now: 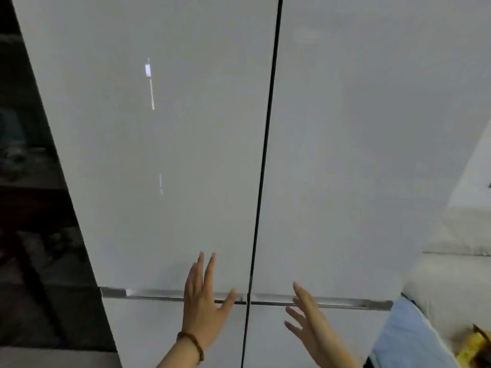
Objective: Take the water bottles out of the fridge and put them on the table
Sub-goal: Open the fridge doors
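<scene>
A tall white fridge (pixel 186 155) fills the view, its two upper doors closed and split by a dark vertical seam. A silver handle strip (pixel 154 293) runs along the bottom of the upper doors, with lower doors beneath. My left hand (pixel 204 301) is raised flat with fingers spread, over the left door's lower edge and the strip. My right hand (pixel 308 317) is open too, fingers apart, just below the right door's handle strip. Neither hand holds anything. No water bottles are visible; the inside of the fridge is hidden.
A dark shelving unit (pixel 29 208) stands to the left of the fridge. At the right are a pale sofa or cushions (pixel 457 261), a light blue cloth (pixel 406 338) and a yellow item (pixel 475 343) at the lower right corner.
</scene>
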`<state>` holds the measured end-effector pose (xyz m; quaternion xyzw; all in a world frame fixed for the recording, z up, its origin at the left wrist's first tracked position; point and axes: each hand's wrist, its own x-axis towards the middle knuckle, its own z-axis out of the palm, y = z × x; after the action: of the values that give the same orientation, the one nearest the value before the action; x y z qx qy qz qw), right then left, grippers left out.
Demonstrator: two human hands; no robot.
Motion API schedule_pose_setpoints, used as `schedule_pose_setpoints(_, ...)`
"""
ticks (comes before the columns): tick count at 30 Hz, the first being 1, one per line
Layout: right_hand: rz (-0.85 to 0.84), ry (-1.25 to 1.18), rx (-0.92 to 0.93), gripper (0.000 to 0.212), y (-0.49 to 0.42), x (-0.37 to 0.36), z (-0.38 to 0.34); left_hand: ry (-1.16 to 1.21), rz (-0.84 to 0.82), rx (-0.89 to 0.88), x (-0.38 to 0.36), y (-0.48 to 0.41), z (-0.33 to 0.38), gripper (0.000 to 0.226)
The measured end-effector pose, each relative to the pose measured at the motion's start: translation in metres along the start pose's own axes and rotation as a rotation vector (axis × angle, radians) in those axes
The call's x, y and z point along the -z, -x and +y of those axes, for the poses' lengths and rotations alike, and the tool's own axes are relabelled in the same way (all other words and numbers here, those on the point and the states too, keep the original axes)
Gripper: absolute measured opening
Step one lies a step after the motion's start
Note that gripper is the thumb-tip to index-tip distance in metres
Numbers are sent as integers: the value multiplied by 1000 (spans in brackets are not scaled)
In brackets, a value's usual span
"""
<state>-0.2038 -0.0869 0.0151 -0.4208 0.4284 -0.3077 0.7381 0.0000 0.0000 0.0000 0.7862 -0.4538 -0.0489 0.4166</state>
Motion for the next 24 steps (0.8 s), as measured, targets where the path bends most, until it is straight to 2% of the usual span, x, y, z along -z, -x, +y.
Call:
schedule_pose_setpoints(2, 35, -34, -87, 99, -26, -2, 21, -90, 34, -51, -20, -14, -1, 85)
schedule_pose_setpoints(5, 15, -91, -159, 90, -65, -3, 47, -153, 56, -19, -45, -38, -11, 88)
schedule_pose_setpoints(11, -40, -210, -104, 78, -125, -10, 56, -178, 25, 11, -73, -51, -25, 101)
schedule_pose_setpoints(14, -77, -215, -88, 87, -135, -18, 53, -179, 8, 21, -76, -50, -25, 106)
schedule_pose_setpoints(18, -35, -212, -96, 109, -138, -25, 56, -174, -53, 33, -73, -47, -19, 110)
schedule_pose_setpoints(24, -17, -259, -68, 94, -122, -28, 53, 96, -132, 84, -58, -40, 3, 99)
